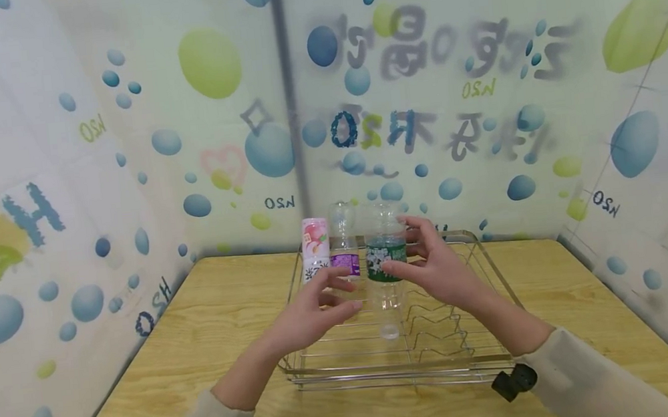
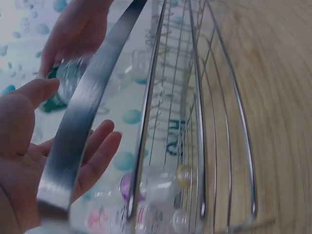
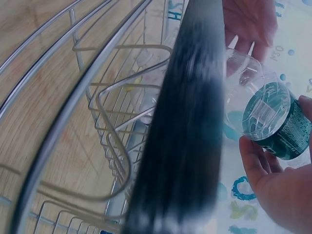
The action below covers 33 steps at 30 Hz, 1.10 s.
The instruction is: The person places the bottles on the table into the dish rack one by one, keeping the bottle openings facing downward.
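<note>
My right hand [image 1: 439, 272] grips a clear plastic bottle with a green label [image 1: 385, 250], thumb on the near side and fingers on the far side. The bottle is upside down, its neck and cap pointing down over the wire dish rack [image 1: 463, 360]. My left hand [image 1: 305, 315] hangs over the rack's left half with loosely bent fingers, holding nothing. Just beyond it stand a pink-and-white bottle with a peach picture [image 1: 315, 240] and a clear bottle with a purple label [image 1: 346, 261]. Their caps [image 2: 183, 175] point down in the left wrist view.
Wavy wire dividers [image 1: 438, 322] fill the rack's right part. A flat metal rim band [image 3: 180, 122] crosses close in front of the right wrist camera. The rack stands on a wood-grain table [image 1: 203, 355], with dotted curtain walls [image 1: 443, 90] behind and at both sides.
</note>
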### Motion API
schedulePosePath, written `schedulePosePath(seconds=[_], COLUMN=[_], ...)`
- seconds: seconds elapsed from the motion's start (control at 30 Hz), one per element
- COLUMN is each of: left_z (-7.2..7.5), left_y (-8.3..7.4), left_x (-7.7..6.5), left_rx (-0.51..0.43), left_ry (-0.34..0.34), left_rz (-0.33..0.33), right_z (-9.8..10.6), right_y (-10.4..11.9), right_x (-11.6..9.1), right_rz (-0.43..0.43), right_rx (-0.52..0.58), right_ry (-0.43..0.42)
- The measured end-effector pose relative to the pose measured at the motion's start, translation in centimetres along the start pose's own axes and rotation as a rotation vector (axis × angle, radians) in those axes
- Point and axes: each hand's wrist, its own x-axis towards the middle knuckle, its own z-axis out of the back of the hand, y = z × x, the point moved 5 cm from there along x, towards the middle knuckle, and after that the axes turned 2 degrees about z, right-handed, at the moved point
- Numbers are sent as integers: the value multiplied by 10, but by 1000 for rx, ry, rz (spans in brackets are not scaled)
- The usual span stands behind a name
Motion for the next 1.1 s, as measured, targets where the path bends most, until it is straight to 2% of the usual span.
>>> schedulePosePath(seconds=[0.1,0.23,0.33,0.4,0.53,0.67,0.77,0.9,1.1], left_z=[19,44,56,61,64,62,59,54,47], left_y=[6,17,26,32,46,61,69,77,80], left_x=[-9,-23,-33,-38,-44,-49,-51,-50,-48], left_rx=[44,107,189,231,245,201,138,31,-64], left_ry=[-54,-167,-257,-285,-285,-268,-250,-222,-188], left_rz=[-17,-16,-25,-36,13,91,119,118,105], right_z=[5,10,14,16,18,19,19,19,20], right_y=[-2,-3,-4,-4,-5,-7,-8,-8,-8], right_x=[-1,-3,-5,-7,-8,-9,-9,-9,-9], right_rz=[0,-2,-12,-17,-26,-33,-34,-39,-42], right_rx=[4,8,-2,-6,-17,-19,-16,-18,-20], right_ry=[-9,-11,-14,-17,-25,-25,-25,-28,-27])
